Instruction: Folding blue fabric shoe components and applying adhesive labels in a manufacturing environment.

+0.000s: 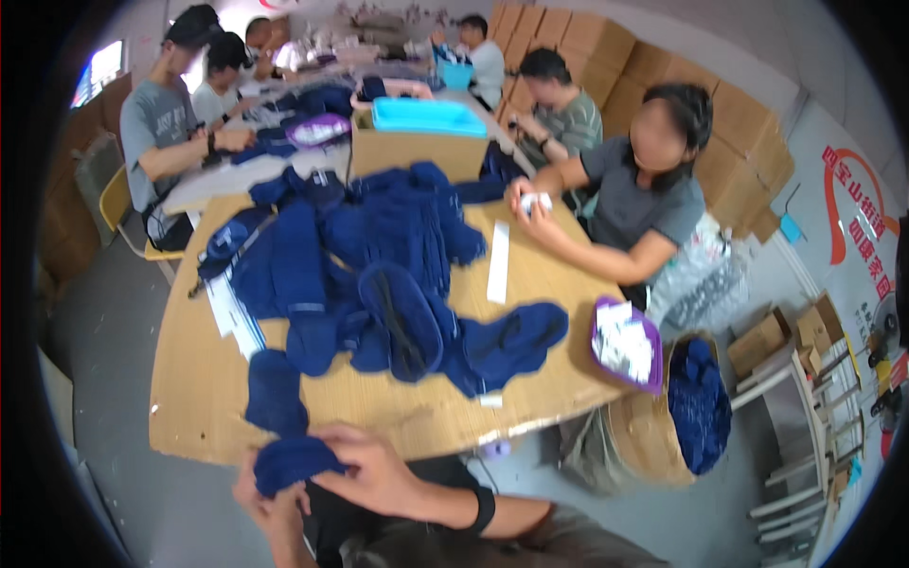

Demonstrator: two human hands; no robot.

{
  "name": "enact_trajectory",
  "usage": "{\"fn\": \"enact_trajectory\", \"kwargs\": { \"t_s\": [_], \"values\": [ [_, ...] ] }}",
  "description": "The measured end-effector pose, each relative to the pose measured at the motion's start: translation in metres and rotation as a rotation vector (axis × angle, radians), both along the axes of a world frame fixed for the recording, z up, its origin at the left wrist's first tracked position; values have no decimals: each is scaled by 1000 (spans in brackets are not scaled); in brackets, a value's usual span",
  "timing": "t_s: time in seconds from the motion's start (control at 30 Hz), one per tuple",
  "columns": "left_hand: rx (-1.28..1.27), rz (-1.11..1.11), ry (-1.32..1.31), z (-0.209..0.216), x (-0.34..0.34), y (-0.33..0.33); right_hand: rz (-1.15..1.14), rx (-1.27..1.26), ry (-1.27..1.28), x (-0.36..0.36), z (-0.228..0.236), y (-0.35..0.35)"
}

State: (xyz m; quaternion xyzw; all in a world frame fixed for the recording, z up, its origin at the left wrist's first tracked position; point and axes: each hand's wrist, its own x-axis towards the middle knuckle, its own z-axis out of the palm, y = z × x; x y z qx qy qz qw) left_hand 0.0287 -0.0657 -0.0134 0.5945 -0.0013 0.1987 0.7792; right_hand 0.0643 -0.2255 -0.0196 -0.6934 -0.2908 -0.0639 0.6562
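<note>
Cloth piece (298,465), navy: probably light, soft, floppy, not slippery; grasped by left hand (265,500) and right hand (379,476), best held at opposite edges.

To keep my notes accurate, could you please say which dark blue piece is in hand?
The dark blue piece nearest the wearer, between the left hand and the right hand; the piled pieces lie on the table.

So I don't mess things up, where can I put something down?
The table is bare at its near-left corner, left of the small navy piece, and between white strip and purple basket. A navy pile crowds the middle.
</note>
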Motion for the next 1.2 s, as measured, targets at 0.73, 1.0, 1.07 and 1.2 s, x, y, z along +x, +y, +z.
{"fn": "enact_trajectory", "kwargs": {
  "t_s": [0.73,1.0,1.07,1.2],
  "values": [
    [375,93,-236,3,-21,11,339,54,110,3,14,-11],
    [405,45,-202,-3,-19,10,343,168,396,-5,9,-6],
    [412,35,-221,-4,-14,7,282,146,463,-8,10,-7],
    [278,3,-111,-12,-15,7,152,143,119,-5,-2,-2]
  ]
}}
